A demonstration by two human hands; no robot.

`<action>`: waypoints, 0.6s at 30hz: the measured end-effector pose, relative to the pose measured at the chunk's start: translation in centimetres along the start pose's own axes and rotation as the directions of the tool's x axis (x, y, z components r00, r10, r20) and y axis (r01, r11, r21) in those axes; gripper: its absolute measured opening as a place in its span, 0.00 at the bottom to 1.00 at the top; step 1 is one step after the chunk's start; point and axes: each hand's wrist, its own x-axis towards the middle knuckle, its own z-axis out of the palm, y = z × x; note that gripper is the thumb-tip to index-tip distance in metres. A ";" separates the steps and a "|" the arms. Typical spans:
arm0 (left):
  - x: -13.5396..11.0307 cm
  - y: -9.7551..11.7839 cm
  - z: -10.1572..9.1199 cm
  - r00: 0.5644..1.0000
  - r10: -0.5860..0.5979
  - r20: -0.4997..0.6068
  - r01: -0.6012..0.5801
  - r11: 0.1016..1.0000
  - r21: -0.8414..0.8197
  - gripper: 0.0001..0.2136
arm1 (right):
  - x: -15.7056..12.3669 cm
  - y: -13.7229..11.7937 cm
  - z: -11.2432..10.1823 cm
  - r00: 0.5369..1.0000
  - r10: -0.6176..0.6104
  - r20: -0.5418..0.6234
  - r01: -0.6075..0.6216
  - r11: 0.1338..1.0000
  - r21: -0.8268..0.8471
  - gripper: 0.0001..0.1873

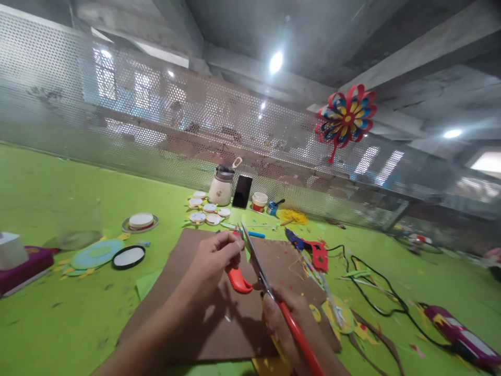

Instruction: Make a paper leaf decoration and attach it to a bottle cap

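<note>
Scissors [259, 269] with red handles were held in the right hand [304, 316], its fingers closed around the grips and the blades pointing far and slightly left, above a brown board [279, 261]. The left hand [212, 258] stood apart, just left of the blades, its thumb and fingers drawn near each other; whether they gripped the small green piece [248, 254] beside them could not be told. An orange tool [240, 282] showed just below those fingers. A blue glue gun [294, 239] lay at the board's far right, near a red cut-out sheet [320, 256]. Farther off stood a white bottle [220, 189] and a dark phone [242, 191].
</note>
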 end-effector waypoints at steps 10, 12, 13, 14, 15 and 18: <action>0.7 -0.2 -0.1 0.998 -0.027 -0.050 0.031 0.996 0.083 0.07 | -0.1 -1.4 -0.6 0.995 -0.095 -0.019 0.090 0.979 -0.183 0.25; 0.6 0.0 -0.2 0.998 -0.048 -0.035 0.051 0.996 0.070 0.07 | -0.1 -1.4 -0.7 0.996 -0.088 -0.016 0.082 0.972 -0.220 0.24; 0.5 0.1 -0.3 0.998 -0.055 -0.026 0.057 0.997 0.061 0.07 | -0.1 -1.4 -0.7 0.996 -0.083 -0.018 0.076 0.969 -0.235 0.24; 0.4 0.2 -0.3 0.998 -0.060 -0.019 0.061 0.997 0.054 0.07 | -0.2 -1.3 -0.7 0.997 -0.080 -0.023 0.072 0.967 -0.244 0.24; 0.3 0.2 -0.3 0.998 -0.062 -0.013 0.063 0.997 0.048 0.07 | -0.2 -1.3 -0.6 0.997 -0.077 -0.027 0.068 0.967 -0.245 0.25; 0.1 0.2 -0.1 0.998 -0.061 -0.014 0.061 0.998 0.005 0.07 | -0.2 -1.4 -0.5 0.998 -0.061 -0.021 0.056 0.980 -0.191 0.28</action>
